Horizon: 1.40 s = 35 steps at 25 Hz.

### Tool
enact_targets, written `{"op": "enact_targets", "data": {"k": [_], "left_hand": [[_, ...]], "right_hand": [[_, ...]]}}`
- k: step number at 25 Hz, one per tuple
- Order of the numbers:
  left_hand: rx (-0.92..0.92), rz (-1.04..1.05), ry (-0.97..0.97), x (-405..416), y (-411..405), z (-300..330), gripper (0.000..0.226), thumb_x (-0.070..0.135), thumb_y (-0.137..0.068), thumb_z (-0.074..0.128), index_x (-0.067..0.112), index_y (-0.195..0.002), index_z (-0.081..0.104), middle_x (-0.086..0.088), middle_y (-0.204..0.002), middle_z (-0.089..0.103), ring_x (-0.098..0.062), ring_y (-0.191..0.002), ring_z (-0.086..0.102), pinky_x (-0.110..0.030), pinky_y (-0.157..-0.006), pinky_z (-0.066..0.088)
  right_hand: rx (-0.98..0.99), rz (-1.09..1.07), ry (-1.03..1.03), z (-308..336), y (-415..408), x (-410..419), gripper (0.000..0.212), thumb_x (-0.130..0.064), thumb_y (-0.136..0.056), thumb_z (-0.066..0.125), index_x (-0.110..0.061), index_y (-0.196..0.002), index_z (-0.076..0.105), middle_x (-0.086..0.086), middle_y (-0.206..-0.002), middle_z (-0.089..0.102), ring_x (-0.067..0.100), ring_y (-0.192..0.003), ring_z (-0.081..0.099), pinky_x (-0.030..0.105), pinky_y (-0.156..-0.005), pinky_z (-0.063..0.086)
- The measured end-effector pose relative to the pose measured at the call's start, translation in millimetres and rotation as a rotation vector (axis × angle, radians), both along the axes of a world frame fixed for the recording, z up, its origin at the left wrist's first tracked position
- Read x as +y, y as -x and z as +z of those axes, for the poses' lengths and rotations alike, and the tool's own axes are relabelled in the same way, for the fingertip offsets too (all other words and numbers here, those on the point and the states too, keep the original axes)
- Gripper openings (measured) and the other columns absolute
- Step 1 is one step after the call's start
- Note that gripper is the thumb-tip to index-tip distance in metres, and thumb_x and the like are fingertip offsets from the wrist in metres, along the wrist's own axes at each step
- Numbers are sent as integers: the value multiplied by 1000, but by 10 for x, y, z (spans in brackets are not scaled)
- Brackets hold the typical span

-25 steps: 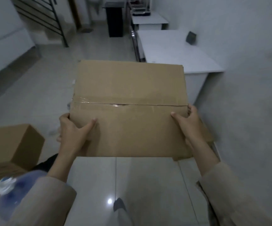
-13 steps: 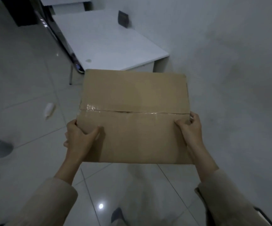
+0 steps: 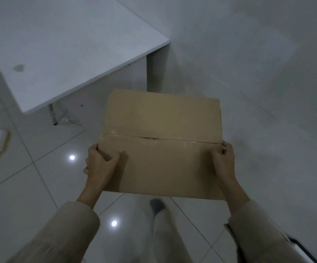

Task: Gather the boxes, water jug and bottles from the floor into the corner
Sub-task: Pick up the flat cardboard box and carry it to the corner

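Box, unmarked taped cardboard, gripped by left hand and right hand.

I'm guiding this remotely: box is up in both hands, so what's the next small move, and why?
Probably step forward and lower the cardboard box toward the floor by the wall, beside the white table. Both the left hand and right hand grip its sides, it is off the floor, and that spot looks bare.

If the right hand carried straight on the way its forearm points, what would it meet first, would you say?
The right hand, gripping the cardboard box, points up and away toward the grey wall. Nothing else shows in that line, so probably the wall first, though depth is unclear.
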State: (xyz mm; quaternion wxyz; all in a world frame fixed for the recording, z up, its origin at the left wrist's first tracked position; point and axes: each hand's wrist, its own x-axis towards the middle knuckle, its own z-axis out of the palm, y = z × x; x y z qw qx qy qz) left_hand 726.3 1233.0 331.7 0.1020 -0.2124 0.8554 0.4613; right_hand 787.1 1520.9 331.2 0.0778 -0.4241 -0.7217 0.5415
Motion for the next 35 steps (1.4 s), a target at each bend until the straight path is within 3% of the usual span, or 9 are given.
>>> {"op": "enact_targets", "data": {"k": [5, 11, 15, 17, 21, 23, 27, 33, 35], "left_hand": [[-128, -42, 4, 366, 816, -577, 84, 40, -75, 70, 19, -141, 22, -13, -141, 38, -37, -128, 37, -48, -106, 31], [-250, -75, 2, 482, 1376, -1064, 101, 50, -55, 64, 18, -140, 19, -14, -141, 39, -38, -127, 40, -53, -110, 30], [-278, -86, 33, 490, 1522, -1143, 105, 47, -53, 63, 14, -141, 18, -17, -143, 36, -40, -130, 36, -49, -111, 28], [-245, -94, 64, 486, 1509, -1087, 102, 45, -54, 59, 12, -142, 20, -16, -145, 33, -38, -134, 32, -49, -112, 24], [-90, -58, 105, 413, 1469, -812, 78, 38, -72, 57, 13, -141, 28, -11, -151, 26, -32, -139, 26, -49, -114, 18], [-11, -59, 131, 285, 1399, -595, 58, 24, -85, 58, 17, -138, 35, -7, -152, 24, -28, -140, 24, -49, -113, 15], [121, -9, 135, -204, 1081, -106, 47, 20, -88, 55, 23, -133, 41, -4, -150, 27, -24, -139, 24, -48, -112, 15], [236, 244, 159, -1460, -170, 548, 39, 19, -90, 53, 26, -128, 47, -1, -144, 37, -22, -136, 30, -45, -112, 18], [255, 351, 168, -1967, -817, 687, 37, 18, -90, 53, 25, -126, 50, -2, -141, 42, -22, -133, 34, -47, -114, 22]], "right_hand": [[-91, 12, 26, -556, 743, 388, 48, -9, -88, 50, -11, -135, 40, 8, -122, 54, 19, -99, 48, 32, -83, 38], [-155, 106, 102, -1108, 1218, 525, 56, -7, -83, 49, -13, -136, 34, 6, -114, 51, 24, -96, 51, 33, -78, 38], [-224, 89, 22, -1179, 1365, 417, 71, -18, -77, 53, -14, -142, 24, 9, -135, 41, 27, -117, 45, 38, -95, 37], [-295, 52, -87, -1116, 1428, 332, 78, -14, -76, 55, -14, -146, 19, 11, -150, 27, 32, -135, 32, 48, -110, 27], [-278, 190, -244, -806, 1695, 26, 74, -10, -80, 56, -13, -145, 22, 12, -154, 20, 30, -141, 22, 47, -114, 20], [-210, 339, -233, -591, 1846, -232, 67, -8, -79, 56, -15, -141, 32, 10, -154, 20, 27, -141, 21, 43, -114, 19], [-18, 576, -252, -145, 1936, -922, 48, -6, -77, 57, -16, -124, 53, 10, -138, 44, 30, -126, 40, 40, -107, 29], [150, 930, -214, 417, 1437, -2219, 37, -1, -82, 50, -11, -117, 57, 15, -127, 48, 29, -118, 46, 31, -96, 38], [196, 1056, -170, 586, 1122, -2762, 33, 0, -85, 49, -8, -116, 57, 15, -129, 46, 26, -119, 45, 20, -90, 35]]}}
